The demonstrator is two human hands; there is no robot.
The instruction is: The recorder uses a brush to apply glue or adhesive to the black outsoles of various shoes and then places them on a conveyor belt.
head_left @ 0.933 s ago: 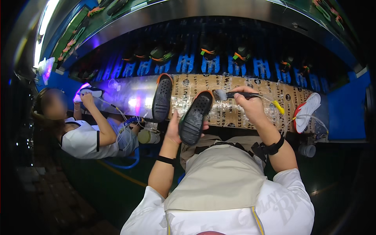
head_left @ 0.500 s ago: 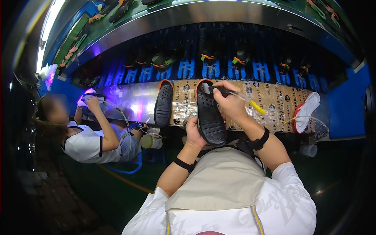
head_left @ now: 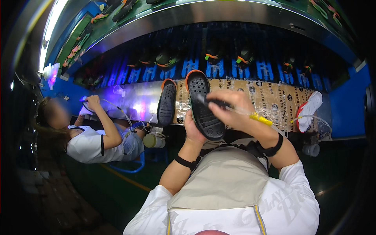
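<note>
Head view, clock positions taken from the held sole:

Centre: black sole [head_left: 204,116] with orange rim, perforated end toward 11 o'clock; middle partly covered by brush and fingers.

Left hand [head_left: 194,130], at 7 o'clock: closed on the sole's near edge; fingertips hidden beneath.

Right hand [head_left: 235,110], at 3 o'clock: gripping a dark-handled brush [head_left: 220,103]; exact finger placement lost to motion blur. Brush tip over the sole's middle, smeared; contact impossible to confirm. Yellow sleeve [head_left: 261,119] at 4 o'clock, also blurred.

At 9 o'clock: second black sole [head_left: 167,103], fully exposed on the bench. At 3 o'clock, farther out: white sole with red edge [head_left: 310,111], partly crossed by a clear tube.

Between 8 and 9 o'clock: co-worker [head_left: 88,139], held item largely masked by hand and glare.

At 12 o'clock: shoes on blue holders, uppers sunk in shadow; upper shelf cut off by the rim.
</note>
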